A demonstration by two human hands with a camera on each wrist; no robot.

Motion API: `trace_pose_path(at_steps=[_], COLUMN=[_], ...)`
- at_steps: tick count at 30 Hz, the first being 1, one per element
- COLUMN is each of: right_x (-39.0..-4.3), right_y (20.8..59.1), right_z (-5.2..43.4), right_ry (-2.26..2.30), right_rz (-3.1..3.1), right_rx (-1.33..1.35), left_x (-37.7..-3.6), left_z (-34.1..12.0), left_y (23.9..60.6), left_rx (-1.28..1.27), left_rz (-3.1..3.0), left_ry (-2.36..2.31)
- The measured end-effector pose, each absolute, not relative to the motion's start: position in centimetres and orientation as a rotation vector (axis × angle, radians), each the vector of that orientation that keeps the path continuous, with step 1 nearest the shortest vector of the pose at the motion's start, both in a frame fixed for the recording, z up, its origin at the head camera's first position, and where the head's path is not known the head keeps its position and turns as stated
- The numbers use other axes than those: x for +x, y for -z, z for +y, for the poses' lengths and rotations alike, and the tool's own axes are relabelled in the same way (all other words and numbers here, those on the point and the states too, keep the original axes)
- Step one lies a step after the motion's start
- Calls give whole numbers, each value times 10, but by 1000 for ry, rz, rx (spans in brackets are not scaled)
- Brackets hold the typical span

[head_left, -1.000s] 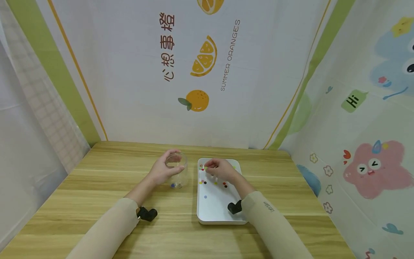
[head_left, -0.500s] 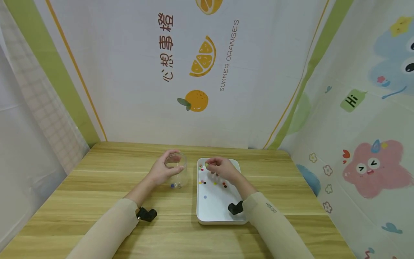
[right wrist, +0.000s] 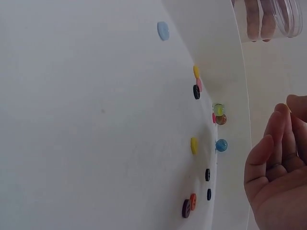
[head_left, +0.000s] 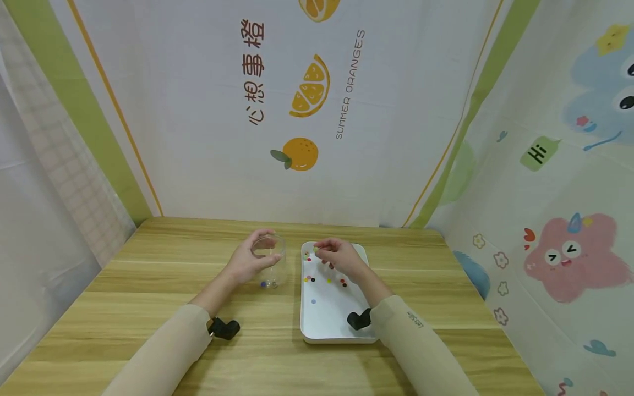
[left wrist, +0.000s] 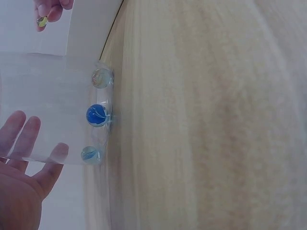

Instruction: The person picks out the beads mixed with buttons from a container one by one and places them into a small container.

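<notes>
My left hand [head_left: 246, 263] grips a clear plastic jar [head_left: 270, 263] that stands on the wooden table. Three glass marbles [left wrist: 97, 115] lie on the jar's bottom. My right hand [head_left: 338, 256] hovers over the far end of a white tray [head_left: 328, 322], to the right of the jar. Its fingertips [left wrist: 52, 8] pinch a small yellow-green marble [left wrist: 42, 21]. On the tray lie several coloured buttons [right wrist: 194, 145] and a few loose marbles [right wrist: 221, 145], most of them near its left rim.
The wooden table [head_left: 148, 275] is walled by printed fabric at the back and on both sides. Black wrist camera mounts [head_left: 225, 328] sit on both forearms. The near half of the tray holds a single pale blue button [head_left: 313, 301].
The right hand has lifted slightly from the tray's far end with the marble between its fingertips. The left hand and jar have stayed in place.
</notes>
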State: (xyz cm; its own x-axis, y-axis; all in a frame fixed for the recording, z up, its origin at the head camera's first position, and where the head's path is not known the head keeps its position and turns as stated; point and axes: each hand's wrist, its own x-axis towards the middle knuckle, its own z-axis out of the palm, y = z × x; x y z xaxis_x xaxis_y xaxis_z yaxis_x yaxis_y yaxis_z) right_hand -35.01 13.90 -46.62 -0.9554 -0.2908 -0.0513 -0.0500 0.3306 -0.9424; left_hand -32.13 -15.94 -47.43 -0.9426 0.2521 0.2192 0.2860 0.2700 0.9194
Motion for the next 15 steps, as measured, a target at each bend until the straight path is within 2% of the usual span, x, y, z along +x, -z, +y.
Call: trace_pose_path(at_steps=[15], right_x=[-344], right_y=[462], right_z=[135], right_ry=[1746], right_rz=[2354], right_rx=[-308], left_x=[-321], left_z=[-160], left_y=[474], left_rx=[-537], left_rz=[-2469], left_ry=[1801])
